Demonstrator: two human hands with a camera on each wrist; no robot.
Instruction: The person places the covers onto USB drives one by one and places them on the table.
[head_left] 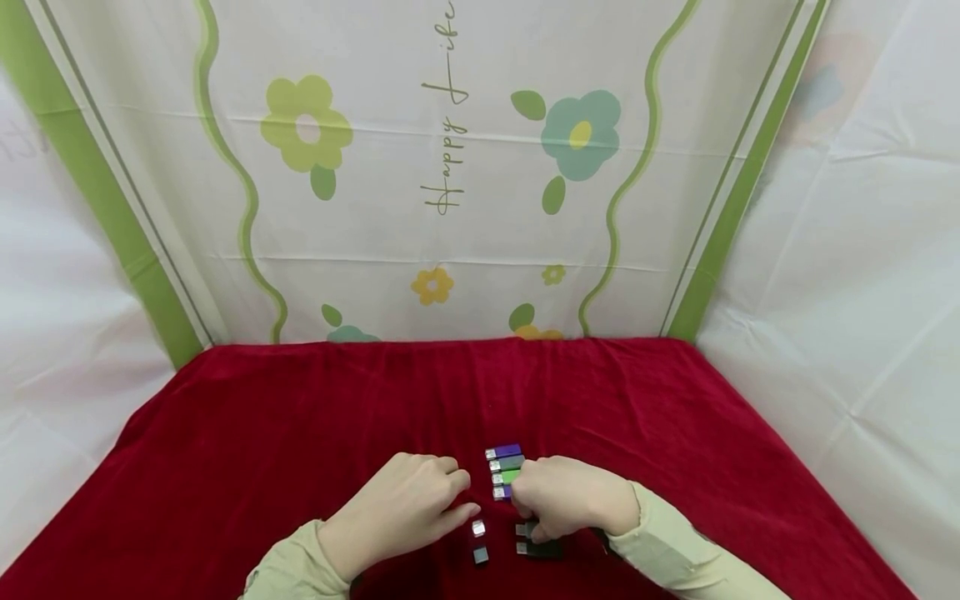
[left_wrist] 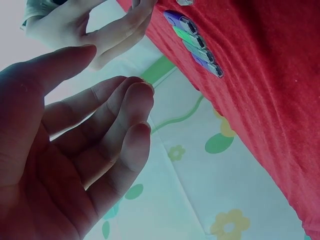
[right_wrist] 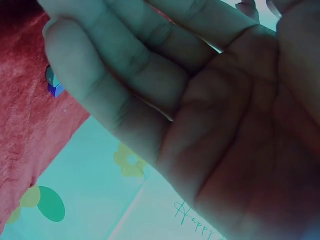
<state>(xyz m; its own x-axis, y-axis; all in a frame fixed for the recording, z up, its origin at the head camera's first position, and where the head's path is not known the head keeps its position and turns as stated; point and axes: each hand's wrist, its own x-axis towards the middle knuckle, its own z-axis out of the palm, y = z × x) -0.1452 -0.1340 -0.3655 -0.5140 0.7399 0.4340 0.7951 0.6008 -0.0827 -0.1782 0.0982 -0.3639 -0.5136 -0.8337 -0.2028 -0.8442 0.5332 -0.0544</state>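
Several USB sticks with silver plugs lie side by side on the red cloth (head_left: pixel 360 417): a purple USB stick (head_left: pixel 507 451), a grey USB stick (head_left: pixel 512 462), a green USB stick (head_left: pixel 511 477) and another purple one, partly covered by my right hand (head_left: pixel 566 496). Fingers of that hand reach down over the row, and one fingertip overlaps a black USB stick nearer me. A second black USB stick (head_left: pixel 542 549) lies just below. My left hand (head_left: pixel 408 508) hovers left of the row, fingers loosely bent around nothing. Beside its fingertips lies a small silver piece (head_left: pixel 478 527).
Another small silvery-blue piece (head_left: pixel 480 555) lies close to the near side of the cloth. White flowered fabric (head_left: pixel 480 167) hangs behind the table, and plain white fabric (head_left: pixel 847 350) hangs at the sides.
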